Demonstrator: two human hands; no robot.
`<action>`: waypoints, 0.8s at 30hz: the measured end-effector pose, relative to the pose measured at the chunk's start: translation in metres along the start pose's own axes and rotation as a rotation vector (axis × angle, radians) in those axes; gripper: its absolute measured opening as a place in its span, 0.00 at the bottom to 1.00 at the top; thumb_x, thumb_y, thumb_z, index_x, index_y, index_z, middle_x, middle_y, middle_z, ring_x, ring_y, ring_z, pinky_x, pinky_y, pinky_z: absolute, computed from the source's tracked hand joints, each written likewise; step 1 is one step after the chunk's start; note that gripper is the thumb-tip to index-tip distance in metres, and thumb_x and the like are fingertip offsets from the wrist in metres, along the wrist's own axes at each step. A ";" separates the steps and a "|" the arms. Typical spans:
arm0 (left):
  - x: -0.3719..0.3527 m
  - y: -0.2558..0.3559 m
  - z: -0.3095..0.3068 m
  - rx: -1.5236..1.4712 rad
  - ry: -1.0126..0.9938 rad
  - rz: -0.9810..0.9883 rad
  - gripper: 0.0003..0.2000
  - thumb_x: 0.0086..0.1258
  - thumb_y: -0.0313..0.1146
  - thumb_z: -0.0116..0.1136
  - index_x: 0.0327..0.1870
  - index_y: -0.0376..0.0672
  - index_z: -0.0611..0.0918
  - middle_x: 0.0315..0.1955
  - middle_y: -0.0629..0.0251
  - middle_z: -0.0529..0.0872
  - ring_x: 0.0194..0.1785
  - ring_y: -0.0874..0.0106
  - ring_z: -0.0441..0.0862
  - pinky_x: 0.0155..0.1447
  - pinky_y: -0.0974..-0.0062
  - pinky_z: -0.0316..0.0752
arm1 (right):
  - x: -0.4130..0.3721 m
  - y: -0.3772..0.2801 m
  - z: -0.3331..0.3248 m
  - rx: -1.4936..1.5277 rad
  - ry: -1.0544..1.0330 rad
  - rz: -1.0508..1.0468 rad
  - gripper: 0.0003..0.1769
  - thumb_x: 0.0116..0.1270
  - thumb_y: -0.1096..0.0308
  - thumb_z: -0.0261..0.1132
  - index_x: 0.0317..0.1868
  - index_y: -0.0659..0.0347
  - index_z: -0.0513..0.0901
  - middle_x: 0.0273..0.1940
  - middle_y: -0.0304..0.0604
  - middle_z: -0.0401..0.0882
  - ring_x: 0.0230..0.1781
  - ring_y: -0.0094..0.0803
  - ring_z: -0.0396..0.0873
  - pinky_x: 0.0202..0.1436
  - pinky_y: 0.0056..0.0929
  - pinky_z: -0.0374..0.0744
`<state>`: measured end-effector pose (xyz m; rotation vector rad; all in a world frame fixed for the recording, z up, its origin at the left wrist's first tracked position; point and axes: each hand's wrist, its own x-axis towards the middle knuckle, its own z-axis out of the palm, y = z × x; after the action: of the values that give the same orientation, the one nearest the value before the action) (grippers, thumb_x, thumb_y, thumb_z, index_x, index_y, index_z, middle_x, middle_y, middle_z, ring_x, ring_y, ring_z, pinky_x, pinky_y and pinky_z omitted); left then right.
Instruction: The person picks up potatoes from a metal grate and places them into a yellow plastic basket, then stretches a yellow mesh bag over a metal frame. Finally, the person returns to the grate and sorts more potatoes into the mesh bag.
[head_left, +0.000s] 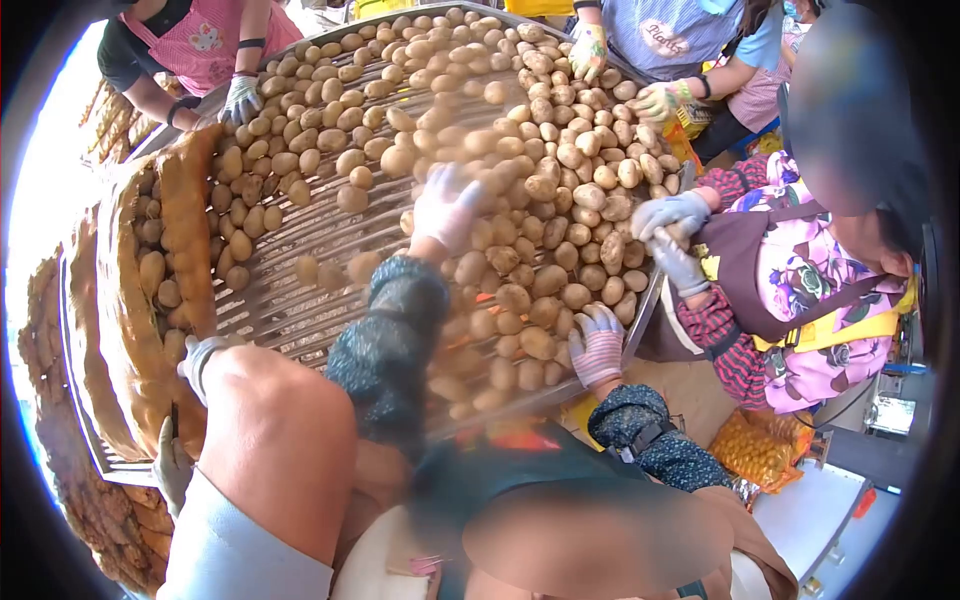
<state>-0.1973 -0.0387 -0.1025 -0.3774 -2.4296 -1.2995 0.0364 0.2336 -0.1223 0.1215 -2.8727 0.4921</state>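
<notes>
A: Nearest the lens, lower left: a co-worker's forearm (270, 430), bare, with its grey glove (197, 360) at the rim of an orange mesh sack (185, 220) packed with potatoes.

B: And the wearer's own hands?

A: Left hand (447, 205): white glove, dark patterned sleeve, out over the middle of the roller table (300, 300), just above the potatoes (520, 150). It's blurred, so I cannot tell whether the fingers hold anything.

B: Right hand?

A: Right hand (597, 345): pink-striped glove, at the near edge of the table, lying on the potatoes there. The fingers are stretched out, not closed round any.

B: How do the potatoes lie?

A: Heaped thick across the far and right parts of the table. They are thin on the left, with bare rollers showing.

B: Others at work?

A: A person in a purple floral top at the right edge, pale gloves (670, 212) touching the pile. At the far end, one in a blue top with green-and-yellow gloves (588, 50). At the far left corner, one in a pink apron with a white glove (240, 98) at the potatoes. A filled mesh bag (765, 445) sits below the table, lower right.
</notes>
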 end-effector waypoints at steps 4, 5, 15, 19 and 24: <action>-0.041 0.041 -0.054 0.242 0.149 -0.108 0.21 0.67 0.38 0.67 0.58 0.37 0.82 0.55 0.49 0.84 0.60 0.52 0.80 0.67 0.59 0.73 | -0.002 0.007 -0.001 0.044 0.035 -0.011 0.17 0.58 0.65 0.67 0.47 0.61 0.84 0.55 0.49 0.78 0.63 0.51 0.71 0.68 0.50 0.68; -0.066 0.019 -0.061 0.371 0.251 -0.098 0.21 0.66 0.38 0.67 0.57 0.37 0.82 0.54 0.49 0.84 0.59 0.52 0.79 0.66 0.59 0.72 | -0.001 0.009 -0.003 0.063 0.051 -0.019 0.16 0.58 0.66 0.68 0.47 0.61 0.84 0.54 0.48 0.79 0.62 0.51 0.72 0.67 0.50 0.68; -0.275 0.055 -0.132 0.774 0.111 -1.031 0.40 0.72 0.54 0.56 0.76 0.34 0.61 0.72 0.39 0.64 0.75 0.44 0.61 0.77 0.51 0.55 | -0.022 0.036 -0.008 0.091 0.085 -0.099 0.16 0.58 0.65 0.69 0.46 0.60 0.83 0.52 0.48 0.80 0.60 0.51 0.74 0.66 0.50 0.71; -0.312 0.082 -0.112 0.705 0.211 -0.947 0.43 0.71 0.53 0.60 0.77 0.31 0.57 0.74 0.35 0.58 0.77 0.44 0.56 0.80 0.58 0.53 | -0.027 0.041 -0.011 0.097 0.067 -0.108 0.16 0.58 0.65 0.69 0.46 0.60 0.83 0.52 0.48 0.81 0.61 0.50 0.74 0.66 0.49 0.71; -0.289 0.071 -0.086 0.563 0.338 -0.872 0.40 0.72 0.50 0.61 0.76 0.33 0.60 0.75 0.39 0.58 0.77 0.46 0.55 0.80 0.55 0.52 | -0.026 0.037 -0.008 0.097 0.062 -0.099 0.15 0.58 0.65 0.69 0.46 0.59 0.83 0.52 0.48 0.81 0.61 0.50 0.74 0.66 0.49 0.70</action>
<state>0.1068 -0.0912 -0.1298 1.0545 -2.5591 -0.7489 0.0589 0.2727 -0.1325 0.2582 -2.7668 0.6052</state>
